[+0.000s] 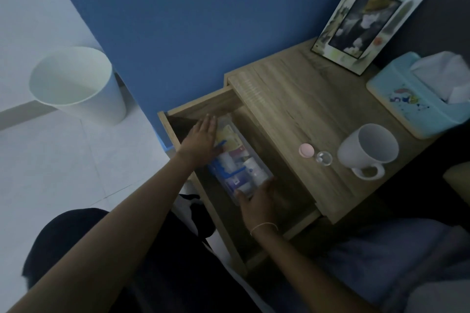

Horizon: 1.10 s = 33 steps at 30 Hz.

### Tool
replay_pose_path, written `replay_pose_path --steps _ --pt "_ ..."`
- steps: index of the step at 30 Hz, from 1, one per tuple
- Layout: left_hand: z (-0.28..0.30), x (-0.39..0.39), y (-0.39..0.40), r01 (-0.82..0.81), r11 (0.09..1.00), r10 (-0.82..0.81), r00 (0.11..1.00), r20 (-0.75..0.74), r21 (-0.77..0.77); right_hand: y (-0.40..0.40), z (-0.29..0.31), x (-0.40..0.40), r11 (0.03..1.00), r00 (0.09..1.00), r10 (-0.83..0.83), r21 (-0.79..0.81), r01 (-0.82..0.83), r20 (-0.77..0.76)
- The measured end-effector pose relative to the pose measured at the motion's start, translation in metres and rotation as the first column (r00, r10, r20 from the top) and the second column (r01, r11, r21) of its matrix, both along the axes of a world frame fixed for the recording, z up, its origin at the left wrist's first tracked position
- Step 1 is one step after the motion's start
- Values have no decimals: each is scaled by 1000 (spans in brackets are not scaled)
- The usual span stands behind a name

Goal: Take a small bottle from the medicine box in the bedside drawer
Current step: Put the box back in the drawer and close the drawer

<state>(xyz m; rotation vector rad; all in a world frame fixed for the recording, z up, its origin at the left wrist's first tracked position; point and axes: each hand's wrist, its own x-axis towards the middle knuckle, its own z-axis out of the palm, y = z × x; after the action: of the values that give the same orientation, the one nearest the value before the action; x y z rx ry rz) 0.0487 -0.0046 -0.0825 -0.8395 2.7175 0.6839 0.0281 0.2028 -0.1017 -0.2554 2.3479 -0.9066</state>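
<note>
The medicine box [239, 160] is a clear plastic case lying in the open bedside drawer [292, 201], its long axis running from the drawer's far left corner toward its near right side. It is packed with cartons and what look like a few small white bottles [250, 164] near its middle and nearer end, though the dim picture does not let me pick out one bottle for certain. Whether a lid covers the contents I cannot tell.

The left hand [201, 140] lies flat over the far end of the box, fingers stretched out and together, its grip open and holding nothing. The right hand [259, 198] is at the near end, fingers curled on the box's corner, its grip seemingly closed on the case's edge. The likely bottles sit between the two hands, a little nearer the right one, which I judge better placed to reach in while the left steadies the case.

On the worktop [287, 99] above the drawer, near its front edge, stand a pink round cap [306, 150], a small clear jar [323, 158] just beside it and a white mug [368, 150]. A blue tissue box [412, 99] sits at the right edge and a picture frame [366, 18] leans at the far corner. A white bin [76, 84] stands on the floor, well apart to the left.
</note>
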Motion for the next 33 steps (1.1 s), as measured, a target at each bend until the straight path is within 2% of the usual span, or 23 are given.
replay_pose_path --steps 1,3,4,6,10,24,26,28,29,30,31,33 --pt "-1 4 6 47 996 -49 998 -28 -74 1 0 -1 996 990 84 34 -80 -117" --pt "-4 11 17 120 985 -125 992 -34 -121 1 -3 -8 951 888 307 138 -275 -343" --pt "-5 14 20 138 984 -140 990 -12 -112 0 -4 -13 923 839 384 187 -336 -387" --pt "-4 18 23 140 987 -137 990 32 -75 -3 -7 -23 889 812 451 263 -374 -370" --pt "-4 20 23 124 991 -120 990 69 -47 -6 -12 -28 884 846 451 278 -377 -285" --pt "-2 20 20 145 989 -144 985 99 0 3 -14 -18 845 821 513 312 -434 -251" --pt "-1 21 21 156 987 -152 985 81 -45 0 -4 -21 809 751 581 329 -488 -314" --pt "-1 22 24 151 979 -152 988 1 -138 -9 14 -30 760 580 640 306 -573 -503" --pt "0 22 26 119 975 -132 990 -58 -188 -18 23 -39 748 495 623 275 -605 -606" --pt "2 22 27 67 971 -95 989 -112 -231 -29 31 -52 755 447 571 225 -616 -688" --pt "3 22 28 1 965 -44 987 -157 -263 -43 39 -67 776 444 510 172 -606 -737" --pt "7 22 29 -137 947 75 974 -213 -292 -69 52 -103 822 497 450 126 -556 -742"
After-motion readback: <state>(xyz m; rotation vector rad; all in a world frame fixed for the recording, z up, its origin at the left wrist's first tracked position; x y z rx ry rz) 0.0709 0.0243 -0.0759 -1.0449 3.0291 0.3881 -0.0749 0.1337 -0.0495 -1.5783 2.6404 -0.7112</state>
